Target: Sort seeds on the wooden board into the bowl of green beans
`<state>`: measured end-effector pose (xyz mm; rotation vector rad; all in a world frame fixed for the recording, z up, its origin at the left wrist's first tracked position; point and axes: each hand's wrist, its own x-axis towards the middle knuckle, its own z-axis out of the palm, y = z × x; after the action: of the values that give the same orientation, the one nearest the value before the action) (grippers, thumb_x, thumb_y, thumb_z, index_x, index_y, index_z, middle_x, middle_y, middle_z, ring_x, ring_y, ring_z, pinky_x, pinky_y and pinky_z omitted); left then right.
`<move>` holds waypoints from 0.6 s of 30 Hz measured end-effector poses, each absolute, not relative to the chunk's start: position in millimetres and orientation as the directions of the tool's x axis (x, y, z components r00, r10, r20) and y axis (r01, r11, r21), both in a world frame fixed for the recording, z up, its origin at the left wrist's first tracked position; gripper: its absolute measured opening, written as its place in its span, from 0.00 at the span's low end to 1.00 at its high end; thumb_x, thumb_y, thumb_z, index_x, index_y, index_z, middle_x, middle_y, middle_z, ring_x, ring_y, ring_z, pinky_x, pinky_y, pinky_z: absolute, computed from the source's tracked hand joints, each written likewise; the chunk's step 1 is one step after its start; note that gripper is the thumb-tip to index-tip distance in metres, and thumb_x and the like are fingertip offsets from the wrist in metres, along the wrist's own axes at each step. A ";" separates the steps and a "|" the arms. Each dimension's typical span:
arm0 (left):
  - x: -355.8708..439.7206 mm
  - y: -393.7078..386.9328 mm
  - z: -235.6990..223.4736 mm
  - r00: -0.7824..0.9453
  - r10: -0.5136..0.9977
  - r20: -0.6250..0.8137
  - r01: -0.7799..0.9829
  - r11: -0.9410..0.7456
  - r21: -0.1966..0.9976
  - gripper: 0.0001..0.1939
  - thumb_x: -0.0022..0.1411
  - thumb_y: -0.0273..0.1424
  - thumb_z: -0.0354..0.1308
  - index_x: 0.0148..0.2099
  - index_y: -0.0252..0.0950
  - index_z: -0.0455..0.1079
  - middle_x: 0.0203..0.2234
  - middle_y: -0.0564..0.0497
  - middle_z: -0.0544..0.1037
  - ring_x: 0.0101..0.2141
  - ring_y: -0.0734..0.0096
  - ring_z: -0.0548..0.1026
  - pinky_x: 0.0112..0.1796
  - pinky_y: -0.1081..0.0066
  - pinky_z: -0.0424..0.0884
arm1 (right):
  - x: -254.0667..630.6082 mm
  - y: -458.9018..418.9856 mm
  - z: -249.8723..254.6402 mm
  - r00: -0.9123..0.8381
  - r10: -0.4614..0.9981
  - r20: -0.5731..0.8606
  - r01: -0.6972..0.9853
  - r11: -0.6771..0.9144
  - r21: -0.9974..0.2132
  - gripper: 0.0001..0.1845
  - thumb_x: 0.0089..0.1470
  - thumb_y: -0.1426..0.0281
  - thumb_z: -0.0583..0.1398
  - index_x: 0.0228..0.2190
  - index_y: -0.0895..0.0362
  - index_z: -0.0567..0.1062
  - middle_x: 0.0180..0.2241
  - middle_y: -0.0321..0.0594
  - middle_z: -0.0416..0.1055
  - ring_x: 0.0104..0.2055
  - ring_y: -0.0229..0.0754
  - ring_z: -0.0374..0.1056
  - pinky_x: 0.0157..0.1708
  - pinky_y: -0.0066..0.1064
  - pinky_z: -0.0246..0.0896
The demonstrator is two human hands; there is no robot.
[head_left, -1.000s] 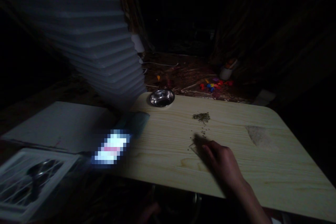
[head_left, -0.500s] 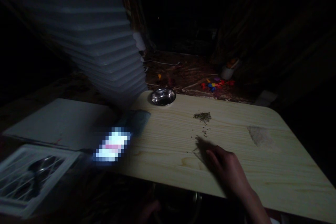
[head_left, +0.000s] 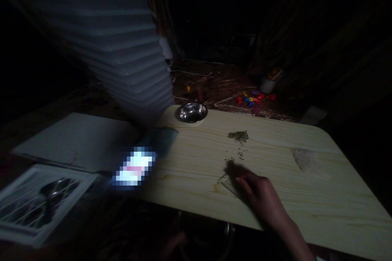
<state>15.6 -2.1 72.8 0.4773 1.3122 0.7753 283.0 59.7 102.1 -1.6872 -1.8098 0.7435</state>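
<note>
My right hand [head_left: 259, 191] rests low over the wooden tabletop, its fingers curled together and pointing left. What it holds, if anything, is lost in its shadow. A thin, see-through flat piece [head_left: 228, 182] lies just left of the fingers; I cannot tell whether they touch it. Beyond the fingertips are scattered small dark grains, and farther back a loose heap of greenish grains [head_left: 239, 136]. A shiny steel bowl [head_left: 193, 113] stands at the table's far left corner. My left hand [head_left: 177, 239] is a dim shape below the front edge, its fingers too dark to read.
On the wooden table [head_left: 275, 134] lies a pale patch [head_left: 306, 159] at right. A dark cloth [head_left: 165, 138] and a glowing blurred screen [head_left: 134, 167] are at left, beside a white rack [head_left: 33, 208] with a ladle. Stacked pale trays [head_left: 119, 49] rise behind; colourful toys [head_left: 254, 98] litter the floor.
My right hand has shifted slightly left over the table, and more of the see-through piece shows beside it. The whole view has turned a little; the grain heap looks the same.
</note>
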 end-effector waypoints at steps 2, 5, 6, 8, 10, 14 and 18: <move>15.9 -1.4 72.8 0.061 0.740 -0.670 -0.235 0.663 0.711 0.14 0.65 0.36 0.56 0.49 0.34 0.70 0.41 0.48 0.77 0.35 0.70 0.77 0.35 0.66 0.76 | 287.5 55.7 103.3 -0.047 0.999 0.020 0.678 0.046 -0.733 0.14 0.63 0.62 0.54 0.34 0.53 0.77 0.30 0.37 0.79 0.30 0.43 0.75 0.32 0.31 0.64; 16.5 -0.8 73.2 0.056 0.743 -0.667 -0.235 0.659 0.715 0.13 0.65 0.36 0.56 0.48 0.33 0.70 0.40 0.49 0.77 0.34 0.71 0.77 0.34 0.67 0.76 | 290.0 52.3 103.7 0.001 1.000 0.021 0.692 0.015 -0.722 0.15 0.63 0.60 0.53 0.35 0.53 0.77 0.31 0.38 0.79 0.31 0.44 0.75 0.31 0.32 0.64; 16.7 -0.9 73.4 0.054 0.744 -0.666 -0.234 0.657 0.716 0.14 0.65 0.36 0.56 0.48 0.33 0.70 0.39 0.49 0.77 0.34 0.71 0.77 0.34 0.67 0.76 | 289.3 52.0 103.3 0.003 1.000 0.018 0.697 0.011 -0.717 0.15 0.63 0.60 0.53 0.35 0.53 0.77 0.30 0.38 0.79 0.31 0.44 0.75 0.31 0.32 0.64; 16.8 -1.3 74.0 0.049 0.747 -0.663 -0.233 0.654 0.720 0.14 0.65 0.37 0.57 0.48 0.33 0.70 0.39 0.49 0.77 0.34 0.70 0.77 0.34 0.66 0.76 | 287.3 52.3 101.5 -0.010 1.000 0.012 0.703 0.016 -0.711 0.15 0.63 0.60 0.53 0.34 0.53 0.77 0.30 0.38 0.79 0.31 0.44 0.75 0.32 0.32 0.64; 16.6 -2.2 74.7 0.044 0.749 -0.661 -0.231 0.651 0.723 0.14 0.65 0.37 0.57 0.49 0.33 0.70 0.40 0.48 0.77 0.35 0.70 0.77 0.35 0.65 0.76 | 288.1 53.5 99.4 -0.015 1.000 0.013 0.719 0.020 -0.695 0.16 0.63 0.59 0.53 0.36 0.53 0.77 0.32 0.39 0.80 0.32 0.44 0.75 0.32 0.32 0.65; 15.0 -3.2 76.2 0.035 0.749 -0.661 -0.230 0.650 0.724 0.14 0.65 0.37 0.57 0.49 0.33 0.70 0.41 0.48 0.77 0.36 0.69 0.77 0.36 0.65 0.76 | 303.0 56.5 96.0 0.079 0.995 0.054 0.763 -0.026 -0.646 0.18 0.63 0.58 0.52 0.40 0.53 0.77 0.34 0.43 0.80 0.33 0.47 0.76 0.32 0.32 0.65; 13.3 -0.7 78.1 0.034 0.745 -0.666 -0.233 0.654 0.719 0.14 0.65 0.36 0.57 0.49 0.33 0.70 0.41 0.48 0.77 0.36 0.69 0.77 0.37 0.64 0.76 | 306.7 57.3 96.9 0.120 0.989 0.087 0.721 -0.027 -0.692 0.19 0.63 0.57 0.52 0.38 0.55 0.77 0.34 0.44 0.80 0.33 0.46 0.75 0.32 0.32 0.65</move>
<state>13.3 -0.7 78.1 0.4804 1.3360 0.7977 306.7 57.3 96.9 -1.8053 -1.6567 0.5761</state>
